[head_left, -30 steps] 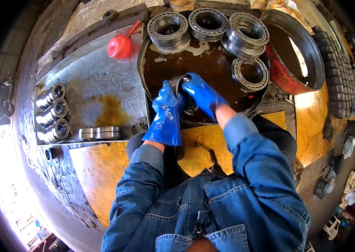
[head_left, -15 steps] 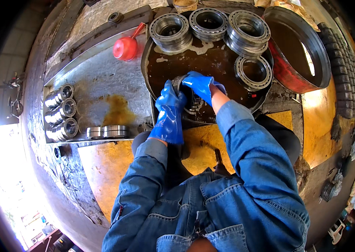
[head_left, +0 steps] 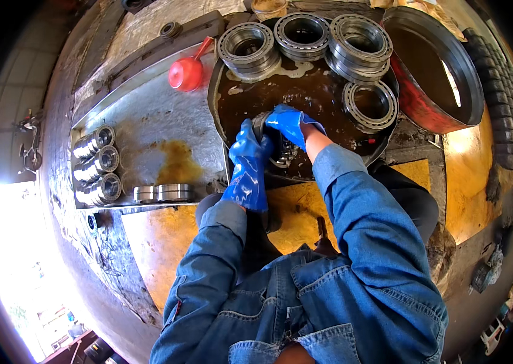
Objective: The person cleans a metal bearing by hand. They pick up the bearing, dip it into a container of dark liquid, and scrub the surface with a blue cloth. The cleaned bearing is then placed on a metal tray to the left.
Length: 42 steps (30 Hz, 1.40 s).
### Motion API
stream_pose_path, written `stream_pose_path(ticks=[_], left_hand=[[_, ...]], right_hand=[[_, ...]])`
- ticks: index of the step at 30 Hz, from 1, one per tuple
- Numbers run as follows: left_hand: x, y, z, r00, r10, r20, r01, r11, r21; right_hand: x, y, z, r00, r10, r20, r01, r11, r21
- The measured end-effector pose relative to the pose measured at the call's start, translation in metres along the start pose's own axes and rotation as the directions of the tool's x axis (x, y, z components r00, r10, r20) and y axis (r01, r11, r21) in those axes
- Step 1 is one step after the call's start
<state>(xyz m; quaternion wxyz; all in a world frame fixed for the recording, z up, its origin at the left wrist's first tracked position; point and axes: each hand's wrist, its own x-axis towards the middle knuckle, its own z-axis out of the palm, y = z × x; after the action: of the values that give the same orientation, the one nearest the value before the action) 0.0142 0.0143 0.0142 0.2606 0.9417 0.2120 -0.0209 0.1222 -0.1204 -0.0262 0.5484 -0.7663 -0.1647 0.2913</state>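
Observation:
Both my hands wear blue rubber gloves and meet over the near left part of a round tub (head_left: 212, 100) of dark brown liquid. My left hand (head_left: 248, 144) is wrapped round the left side of a dark metal bearing ring (head_left: 259, 125). The fingers of my right hand (head_left: 287, 121) bend over the same ring from the right and partly hide it. Just below my right hand, more ribbed metal bearing parts (head_left: 285, 151) sit in the liquid. Large roller bearings (head_left: 247, 48) stand along the tub's far side, some stacked, and another bearing (head_left: 369, 108) lies at its right.
Left of the tub is a metal tray (head_left: 165, 121) with a brown stain, small bearings (head_left: 101, 161) in rows, and shiny rings (head_left: 174, 192) at its near edge. A red dipper (head_left: 186, 74) rests at its far right corner. A large red-sided basin (head_left: 420, 103) stands on the right.
My hands stay on the bearing ring, with the right one shifted slightly. Bubbles now show on the liquid beyond them. The whole view has moved a little.

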Motion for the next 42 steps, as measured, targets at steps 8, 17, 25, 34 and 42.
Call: stream_pose_path(ticks=[8,17,25,34,42], left_hand=[[-0.006,-0.018,0.005,0.993,0.006,-0.120,-0.001,0.999,0.040],[0.006,-0.012,0.005,0.996,0.026,-0.081,-0.024,0.999,0.025],[-0.007,-0.016,0.001,0.990,0.014,-0.142,-0.009,0.999,0.035],[-0.001,-0.011,0.002,0.994,0.043,-0.102,-0.042,0.999,0.005],[-0.009,-0.020,-0.001,0.993,-0.021,-0.115,0.024,0.999,0.027]], right_hand=[[-0.082,-0.020,0.052,0.918,0.246,-0.312,-0.298,0.945,-0.133],[0.002,-0.022,-0.001,0.988,0.138,0.065,-0.126,0.977,-0.170],[-0.087,-0.024,0.053,0.888,0.276,-0.368,-0.348,0.927,-0.144],[0.000,-0.018,0.009,0.996,0.087,-0.024,-0.088,0.994,-0.066],[-0.103,-0.057,0.052,0.862,0.434,-0.260,-0.499,0.814,-0.298]])
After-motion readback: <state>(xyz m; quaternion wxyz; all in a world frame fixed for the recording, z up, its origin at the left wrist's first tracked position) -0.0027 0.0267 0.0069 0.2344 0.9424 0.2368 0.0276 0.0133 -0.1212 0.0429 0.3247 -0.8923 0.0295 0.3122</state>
